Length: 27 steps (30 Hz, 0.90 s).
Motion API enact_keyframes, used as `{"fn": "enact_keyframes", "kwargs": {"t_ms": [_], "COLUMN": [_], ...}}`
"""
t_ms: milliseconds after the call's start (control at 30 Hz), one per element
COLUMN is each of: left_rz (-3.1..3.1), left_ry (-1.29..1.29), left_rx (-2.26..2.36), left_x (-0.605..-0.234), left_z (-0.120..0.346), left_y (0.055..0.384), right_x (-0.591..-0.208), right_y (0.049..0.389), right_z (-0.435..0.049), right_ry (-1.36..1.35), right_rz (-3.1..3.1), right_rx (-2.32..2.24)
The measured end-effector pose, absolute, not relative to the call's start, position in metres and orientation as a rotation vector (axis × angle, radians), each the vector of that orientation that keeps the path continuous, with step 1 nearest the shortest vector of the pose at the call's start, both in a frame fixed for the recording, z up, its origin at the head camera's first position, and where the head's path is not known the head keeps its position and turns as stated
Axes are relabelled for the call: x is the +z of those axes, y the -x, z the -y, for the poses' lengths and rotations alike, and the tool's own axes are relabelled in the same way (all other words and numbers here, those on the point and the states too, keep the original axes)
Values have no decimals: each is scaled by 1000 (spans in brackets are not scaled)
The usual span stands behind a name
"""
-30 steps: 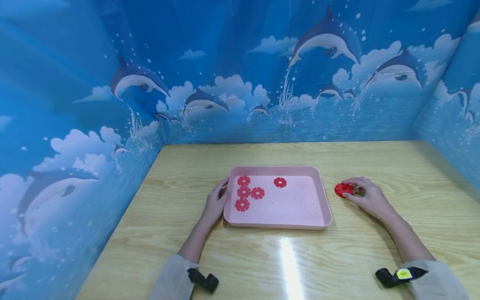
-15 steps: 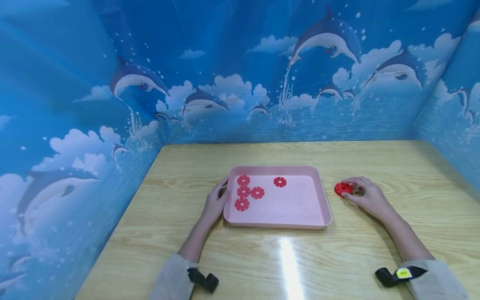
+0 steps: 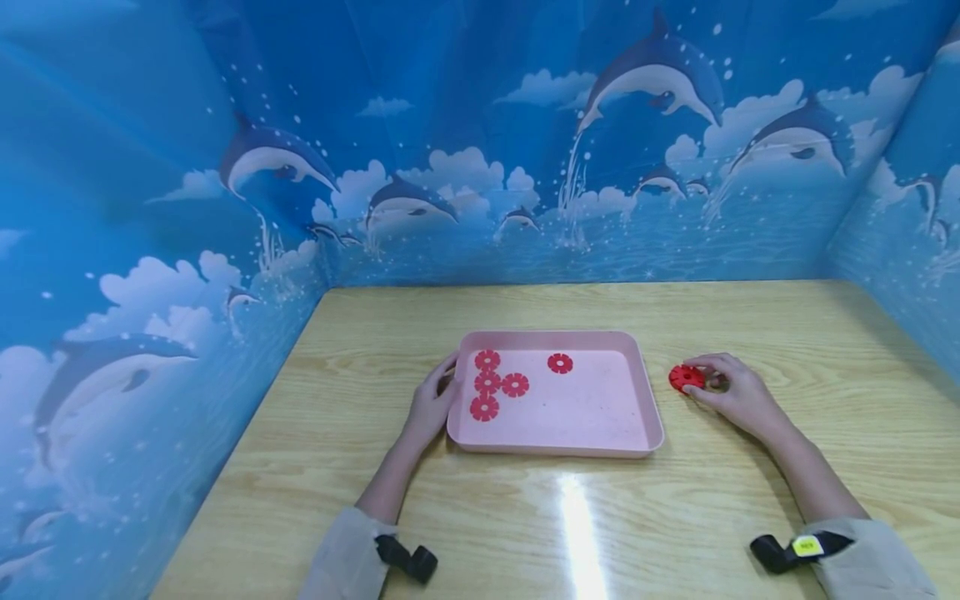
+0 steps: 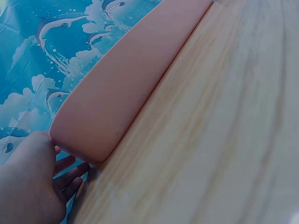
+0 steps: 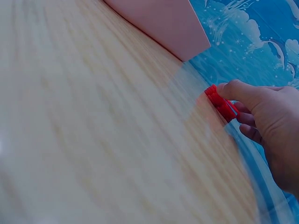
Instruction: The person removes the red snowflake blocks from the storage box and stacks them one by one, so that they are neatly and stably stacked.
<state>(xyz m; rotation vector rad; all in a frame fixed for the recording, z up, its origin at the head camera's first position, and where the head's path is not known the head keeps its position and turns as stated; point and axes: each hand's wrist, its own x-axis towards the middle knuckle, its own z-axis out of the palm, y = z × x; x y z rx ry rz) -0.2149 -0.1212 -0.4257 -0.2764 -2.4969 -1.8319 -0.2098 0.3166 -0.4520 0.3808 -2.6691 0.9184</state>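
A pink tray (image 3: pixel 577 425) rests on the wooden table, with several red notched plastic discs inside. Down its left side run a top disc (image 3: pixel 487 360), a middle disc (image 3: pixel 487 382) and a lower disc (image 3: pixel 484 407). Another disc (image 3: pixel 515 384) lies to their right, and a lone disc (image 3: pixel 559 363) sits further right. My left hand (image 3: pixel 431 406) rests against the tray's left wall, its fingers loosely bent. Right of the tray, my right hand (image 3: pixel 735 393) pinches a small stack of red notched discs (image 5: pixel 220 103) between thumb and fingers, at the tabletop. How many are stacked, I cannot tell.
A blue dolphin-printed backdrop (image 3: pixel 480 208) stands along the back and sides of the wooden table (image 3: pixel 495 525). A black wrist camera (image 3: pixel 406 559) is strapped to the left sleeve, another black wrist camera (image 3: pixel 772 553) to the right sleeve.
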Motion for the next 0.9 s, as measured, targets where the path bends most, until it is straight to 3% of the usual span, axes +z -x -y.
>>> {"fn": "enact_keyframes", "kwargs": {"t_ms": [900], "left_rz": [2499], "left_ry": [268], "left_rx": [-1847], "left_x": [-420], "left_z": [120], "left_y": [211], "right_x": [-452], "right_y": [211], "right_z": [-318], "right_ry": [-391], "right_rz": [2683], "right_rx": [921]}}
